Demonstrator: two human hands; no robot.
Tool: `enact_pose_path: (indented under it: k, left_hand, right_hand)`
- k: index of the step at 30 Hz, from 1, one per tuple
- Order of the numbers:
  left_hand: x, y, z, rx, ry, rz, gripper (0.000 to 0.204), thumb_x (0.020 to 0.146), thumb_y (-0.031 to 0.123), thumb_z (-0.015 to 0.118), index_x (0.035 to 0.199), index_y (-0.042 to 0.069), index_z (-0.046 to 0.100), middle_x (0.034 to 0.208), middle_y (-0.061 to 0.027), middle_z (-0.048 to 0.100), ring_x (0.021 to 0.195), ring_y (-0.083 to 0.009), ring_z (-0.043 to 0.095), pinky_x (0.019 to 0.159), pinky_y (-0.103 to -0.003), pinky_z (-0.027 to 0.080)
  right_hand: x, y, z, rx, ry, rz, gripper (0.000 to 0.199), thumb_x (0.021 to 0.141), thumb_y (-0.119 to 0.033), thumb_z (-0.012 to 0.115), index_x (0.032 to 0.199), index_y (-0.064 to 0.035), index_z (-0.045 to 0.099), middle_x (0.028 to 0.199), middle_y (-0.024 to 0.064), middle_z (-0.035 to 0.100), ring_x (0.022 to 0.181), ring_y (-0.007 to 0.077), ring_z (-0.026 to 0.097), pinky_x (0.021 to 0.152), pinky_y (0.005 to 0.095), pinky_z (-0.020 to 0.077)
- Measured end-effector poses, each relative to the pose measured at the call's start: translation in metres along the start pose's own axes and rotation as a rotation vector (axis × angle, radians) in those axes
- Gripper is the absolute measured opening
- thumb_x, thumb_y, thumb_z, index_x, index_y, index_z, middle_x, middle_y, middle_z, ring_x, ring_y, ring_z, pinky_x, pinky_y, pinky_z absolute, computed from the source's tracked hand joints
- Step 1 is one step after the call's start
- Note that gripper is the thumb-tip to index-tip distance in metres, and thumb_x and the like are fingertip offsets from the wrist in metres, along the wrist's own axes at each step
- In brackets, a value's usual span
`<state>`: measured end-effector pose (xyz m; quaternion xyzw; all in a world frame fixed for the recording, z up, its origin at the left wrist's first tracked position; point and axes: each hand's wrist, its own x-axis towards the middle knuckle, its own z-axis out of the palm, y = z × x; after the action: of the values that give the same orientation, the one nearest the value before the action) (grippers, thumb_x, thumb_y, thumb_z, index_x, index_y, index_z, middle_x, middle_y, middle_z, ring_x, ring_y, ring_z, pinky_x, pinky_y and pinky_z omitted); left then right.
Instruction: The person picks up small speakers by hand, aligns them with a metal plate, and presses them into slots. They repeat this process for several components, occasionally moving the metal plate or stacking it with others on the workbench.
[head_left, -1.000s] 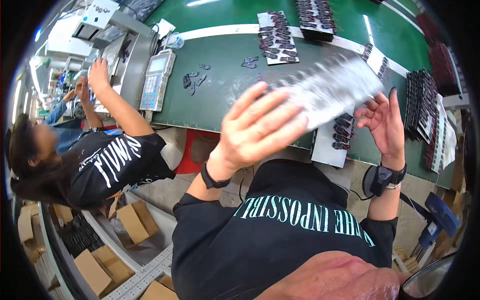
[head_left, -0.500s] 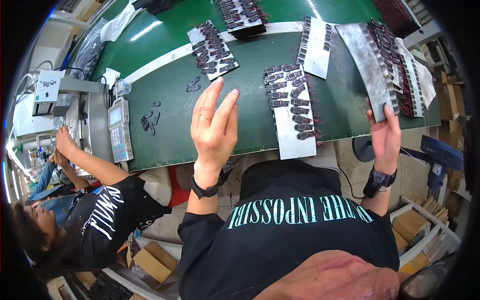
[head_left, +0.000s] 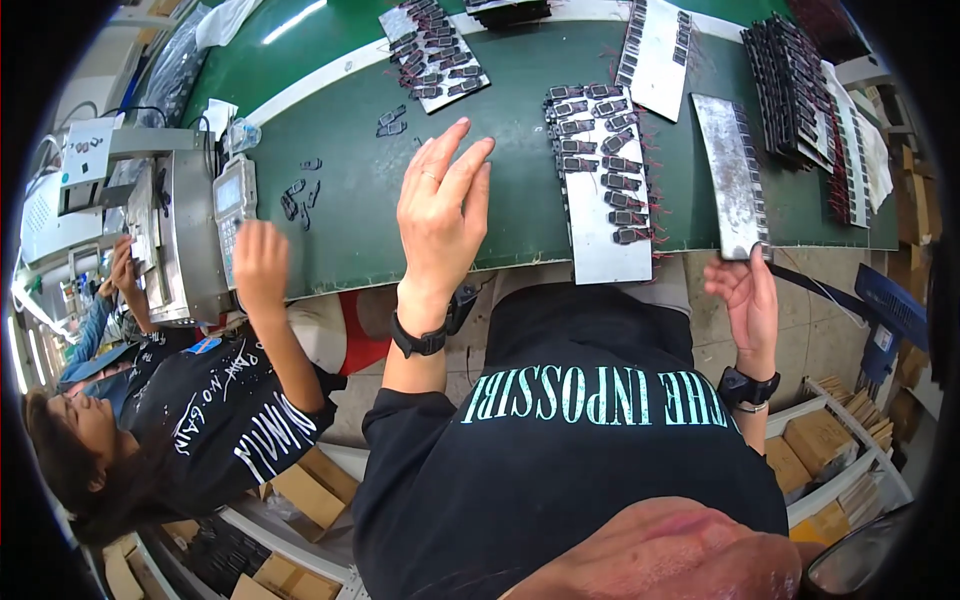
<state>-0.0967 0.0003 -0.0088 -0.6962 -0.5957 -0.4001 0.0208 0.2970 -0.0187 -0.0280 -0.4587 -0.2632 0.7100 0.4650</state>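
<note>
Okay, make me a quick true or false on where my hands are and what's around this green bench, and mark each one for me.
1. The right hand has its thumb at the near end of the grey metal plate. True.
2. The keypad device is to the left of the left hand. True.
3. The left hand is clenched in a fist. False: its fingers are extended.
4. The pale board between the two hands carries black parts with red wires. True.
5. The grey metal plate is left of that pale board. False: it is to the right.
6. A blue fan stands at the left end of the bench. False: the fan is at the right.
</note>
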Motion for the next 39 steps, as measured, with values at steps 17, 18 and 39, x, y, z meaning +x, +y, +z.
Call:
enact_pose_path:
  k: [17,18,39]
  left_hand:
    - [-0.028,0.075,-0.127,-1.402,0.431,-0.108,0.037,0.095,0.037,0.060,0.113,0.005,0.056,0.081,-0.0044,0.060,0.057,-0.0110,0.043,0.053,-0.027,0.036]
    - [-0.034,0.079,-0.130,-1.376,0.450,-0.095,0.037,0.095,0.036,0.060,0.113,0.004,0.056,0.082,-0.0047,0.061,0.058,-0.0112,0.044,0.054,-0.027,0.036]
    - [-0.043,0.066,-0.176,-0.872,0.730,-0.045,0.030,0.095,0.018,0.060,0.116,-0.004,0.061,0.096,-0.0102,0.069,0.079,-0.0163,0.062,0.074,-0.030,0.050]
  right_hand:
    - [0.248,-0.160,0.056,-1.326,-0.151,-0.687,0.031,0.100,-0.026,0.056,0.117,-0.0007,0.065,0.093,0.0020,0.067,0.082,0.0080,0.058,0.073,0.0233,0.0470]
    - [0.278,-0.156,0.053,-1.322,-0.177,-0.696,0.031,0.100,-0.026,0.056,0.117,-0.0007,0.065,0.093,0.0020,0.067,0.082,0.0080,0.058,0.073,0.0233,0.0470]
    - [0.340,-0.110,0.067,-1.581,-0.160,-0.557,0.029,0.091,-0.027,0.069,0.095,0.0013,0.069,0.077,0.0047,0.067,0.067,0.0106,0.059,0.064,0.0267,0.0464]
